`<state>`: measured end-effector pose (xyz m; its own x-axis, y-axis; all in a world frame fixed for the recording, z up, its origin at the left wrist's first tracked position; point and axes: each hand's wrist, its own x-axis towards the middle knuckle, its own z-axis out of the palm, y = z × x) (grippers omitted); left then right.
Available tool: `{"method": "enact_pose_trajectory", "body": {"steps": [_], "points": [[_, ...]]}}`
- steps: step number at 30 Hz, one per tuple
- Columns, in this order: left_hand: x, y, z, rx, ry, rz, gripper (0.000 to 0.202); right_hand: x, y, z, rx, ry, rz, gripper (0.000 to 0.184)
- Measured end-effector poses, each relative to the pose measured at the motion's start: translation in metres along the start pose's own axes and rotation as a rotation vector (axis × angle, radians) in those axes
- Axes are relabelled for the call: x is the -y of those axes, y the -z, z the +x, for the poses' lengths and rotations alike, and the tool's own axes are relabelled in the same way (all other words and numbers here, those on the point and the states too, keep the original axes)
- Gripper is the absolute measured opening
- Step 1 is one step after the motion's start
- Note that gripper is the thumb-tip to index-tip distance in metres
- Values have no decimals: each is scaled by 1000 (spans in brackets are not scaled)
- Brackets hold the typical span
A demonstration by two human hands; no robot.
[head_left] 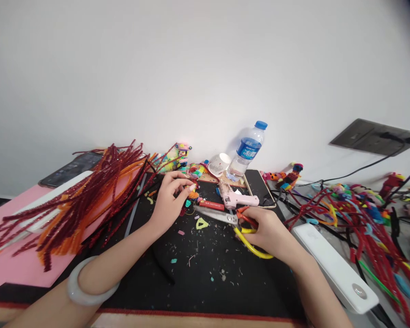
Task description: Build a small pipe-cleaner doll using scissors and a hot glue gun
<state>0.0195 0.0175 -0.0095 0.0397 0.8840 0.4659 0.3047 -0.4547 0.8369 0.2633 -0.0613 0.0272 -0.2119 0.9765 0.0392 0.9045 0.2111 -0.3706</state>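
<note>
My left hand (171, 198) pinches a small orange and multicoloured pipe-cleaner piece (192, 194) over the black mat (198, 278). A pale jade bangle (89, 284) circles that wrist. My right hand (268, 232) is closed around the orange handles of scissors (222, 216), whose silver blades point left toward the left hand. A yellow pipe cleaner (253, 248) curves under the right hand's fingers. A pink glue gun (237, 198) lies just behind the scissors.
A bundle of red and orange pipe cleaners (82, 200) lies left on pink paper. A water bottle (246, 152), paper cup (219, 164) and small pipe-cleaner figures stand by the wall. A white power strip (335, 266) and tangled coloured pipe cleaners (362, 218) fill the right. Scraps litter the mat.
</note>
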Motion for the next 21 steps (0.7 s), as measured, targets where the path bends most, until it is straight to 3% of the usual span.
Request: {"method": "enact_pose_trajectory", "body": {"steps": [1,4,10,16,21], "points": [[0,0,0,1,-6,4,10,-2,1,-4,53,6,28,7],[-1,1,0,5,-19,10,10,-5,1,-16,171,-26,102,23],[-5,2,-1,43,-26,38,10,2,7,-26,199,-23,55,21],[-4,0,-3,88,-73,35,9,18,24,-9,21,-5,8,12],[-2,-1,-5,183,-187,57,8,16,21,24,-200,-23,-44,17]]}}
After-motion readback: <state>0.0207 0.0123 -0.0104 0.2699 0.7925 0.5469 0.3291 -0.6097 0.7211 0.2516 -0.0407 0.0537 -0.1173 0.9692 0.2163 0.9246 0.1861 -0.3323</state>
